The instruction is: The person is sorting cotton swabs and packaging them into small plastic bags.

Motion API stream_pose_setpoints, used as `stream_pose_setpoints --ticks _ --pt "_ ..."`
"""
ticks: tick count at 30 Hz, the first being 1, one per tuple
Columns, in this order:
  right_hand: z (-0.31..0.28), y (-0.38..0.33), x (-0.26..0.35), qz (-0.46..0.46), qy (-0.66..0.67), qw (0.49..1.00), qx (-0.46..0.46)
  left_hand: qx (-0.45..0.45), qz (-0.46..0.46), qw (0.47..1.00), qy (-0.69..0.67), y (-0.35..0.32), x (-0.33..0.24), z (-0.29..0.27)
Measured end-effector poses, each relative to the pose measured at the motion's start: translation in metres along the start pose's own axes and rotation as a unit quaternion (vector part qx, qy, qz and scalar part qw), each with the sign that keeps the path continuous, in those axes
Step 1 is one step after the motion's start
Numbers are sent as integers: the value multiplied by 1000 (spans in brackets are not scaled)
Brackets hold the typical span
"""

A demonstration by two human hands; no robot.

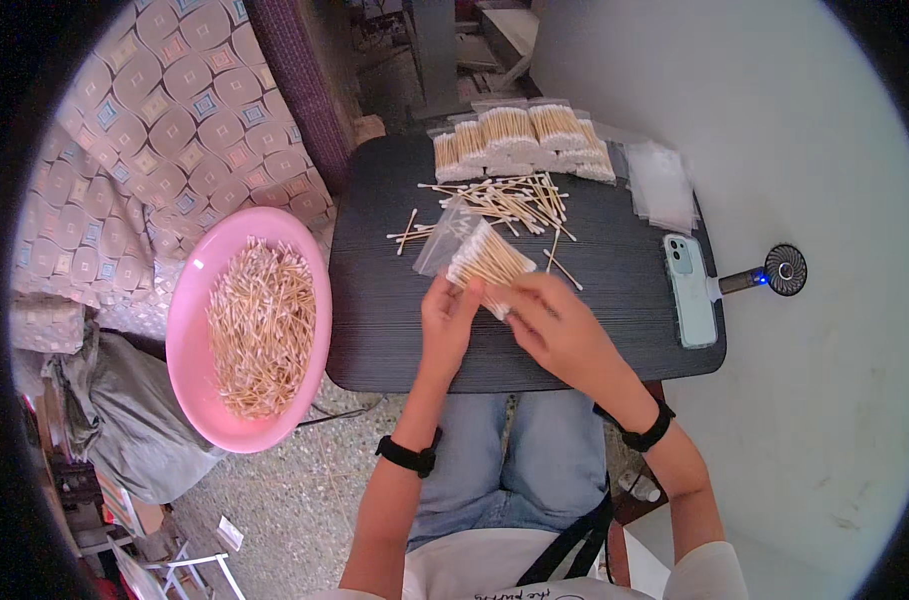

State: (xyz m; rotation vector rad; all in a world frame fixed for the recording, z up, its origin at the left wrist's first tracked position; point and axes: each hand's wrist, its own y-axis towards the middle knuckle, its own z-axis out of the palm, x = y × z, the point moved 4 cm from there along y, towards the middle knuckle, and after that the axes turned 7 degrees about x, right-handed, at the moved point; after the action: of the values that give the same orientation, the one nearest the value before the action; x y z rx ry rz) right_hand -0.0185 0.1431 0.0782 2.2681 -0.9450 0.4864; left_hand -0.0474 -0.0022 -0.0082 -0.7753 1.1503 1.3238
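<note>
Over the near half of the dark table, a clear zip bag packed with wooden cotton swabs (491,257) is between my two hands. My left hand (448,318) grips it from the lower left, thumb on the front. My right hand (559,325) has its fingers closed on the bag's lower right side. The bag's empty clear top (442,238) sticks out to the upper left. Just beyond lies a loose heap of cotton swabs (514,203), with a few strays near the bag. My fingertips partly hide the bag's lower end.
Filled swab bags (509,130) are stacked at the table's (374,330) far edge. Flat clear bags (662,180) lie at the far right. A phone (690,290) and a small fan (782,270) are at the right edge. Left stands a pink tub (189,340) of swabs.
</note>
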Motion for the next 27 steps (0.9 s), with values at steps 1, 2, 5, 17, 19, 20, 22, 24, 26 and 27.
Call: stream_pose_setpoints --ticks 1,2,5,17,19,20,22,24,26,27 --pt "-2 -1 0 1 0 1000 1 0 -1 1000 -1 0 -1 2" --pt "-10 -1 -2 32 -23 998 -49 -3 9 1000 -13 -1 -4 5" --pt "-11 -1 -16 92 -31 989 -109 12 20 998 -53 -2 -4 7" --pt "9 -1 -30 231 197 953 6 44 50 998 -15 -3 0 11" --pt "11 -5 -30 218 245 944 -24 43 88 995 9 0 -8 14" --pt "12 -6 -28 192 259 945 -53 73 107 991 45 2 -13 16" --pt "16 -8 -25 167 273 944 -83 104 125 983 79 2 -18 16" --pt "23 -12 -27 186 372 904 -97 139 84 982 100 1 -14 16" --pt "24 -13 -33 190 362 909 -81 128 71 986 76 1 -10 19" --pt "25 -12 -35 194 352 913 -64 116 59 990 52 2 -10 20"
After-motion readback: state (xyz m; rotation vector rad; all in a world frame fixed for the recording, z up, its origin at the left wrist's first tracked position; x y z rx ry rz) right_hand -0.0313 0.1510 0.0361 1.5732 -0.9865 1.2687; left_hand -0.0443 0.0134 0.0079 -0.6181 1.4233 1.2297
